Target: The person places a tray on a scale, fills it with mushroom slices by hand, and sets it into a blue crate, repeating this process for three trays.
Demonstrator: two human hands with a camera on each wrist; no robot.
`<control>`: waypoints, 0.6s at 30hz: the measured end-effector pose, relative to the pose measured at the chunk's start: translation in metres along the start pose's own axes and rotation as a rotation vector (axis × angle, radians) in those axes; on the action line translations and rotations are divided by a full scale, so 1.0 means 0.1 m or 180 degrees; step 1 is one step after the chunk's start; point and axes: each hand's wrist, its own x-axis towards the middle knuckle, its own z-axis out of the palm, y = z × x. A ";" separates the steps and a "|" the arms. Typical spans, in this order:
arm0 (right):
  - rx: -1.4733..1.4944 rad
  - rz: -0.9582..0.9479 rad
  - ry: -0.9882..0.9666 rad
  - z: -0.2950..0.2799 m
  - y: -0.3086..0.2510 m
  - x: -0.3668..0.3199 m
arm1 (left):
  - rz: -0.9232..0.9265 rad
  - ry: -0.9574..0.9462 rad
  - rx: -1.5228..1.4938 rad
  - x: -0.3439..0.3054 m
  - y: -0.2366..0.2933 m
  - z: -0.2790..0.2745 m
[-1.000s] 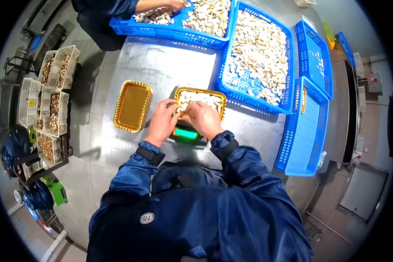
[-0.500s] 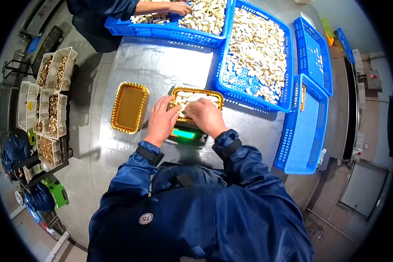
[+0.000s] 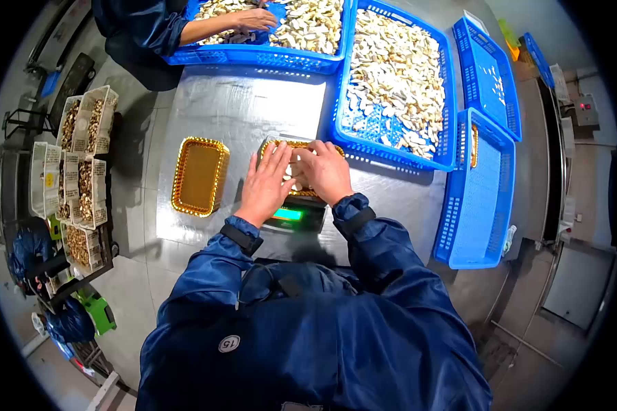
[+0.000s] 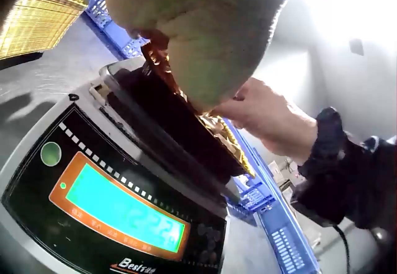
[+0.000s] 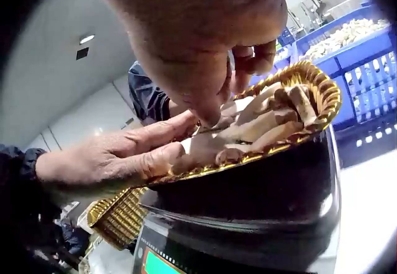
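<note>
A golden basket-like tray (image 5: pixel 333 100) filled with pale mushroom pieces (image 5: pixel 263 125) sits on a black digital scale (image 3: pixel 312 218). The scale's lit green display (image 4: pixel 124 206) shows digits too washed out to read. My left hand (image 3: pixel 264 186) lies over the tray's left side, fingers extended and touching the pieces. Over the right part, my right hand (image 3: pixel 328 177) bends its fingers down and pinches a mushroom piece among the others, partly hidden by the fingers. Beside the scale on the left stands a second golden tray (image 3: pixel 200 177).
Blue crates (image 3: pixel 452 103) of mushroom pieces stand along the table's far side, with further blue crates (image 3: pixel 474 219) at the right edge. Another person's hand (image 3: pixel 256 19) reaches into the far-left crate. White baskets (image 3: pixel 86 188) of mushrooms stand left of the metal table (image 3: pixel 243 103).
My left hand has moved from the tray's left edge onto the mushroom pieces, its fingers now straighter. My right hand stays over the tray. The other person's hand has shifted left.
</note>
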 end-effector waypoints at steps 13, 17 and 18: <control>-0.0100 0.0351 -0.0082 -0.03 0.00 0.03 | 0.0006 -0.0047 0.0302 0.04 0.13 0.03; 0.0134 0.0348 -0.0130 -0.05 0.04 0.00 | 0.0102 0.0030 0.0401 0.01 0.08 0.08; 0.0153 0.0631 -0.0029 -0.04 0.07 -0.01 | 0.0123 0.0054 0.0413 0.02 0.08 0.08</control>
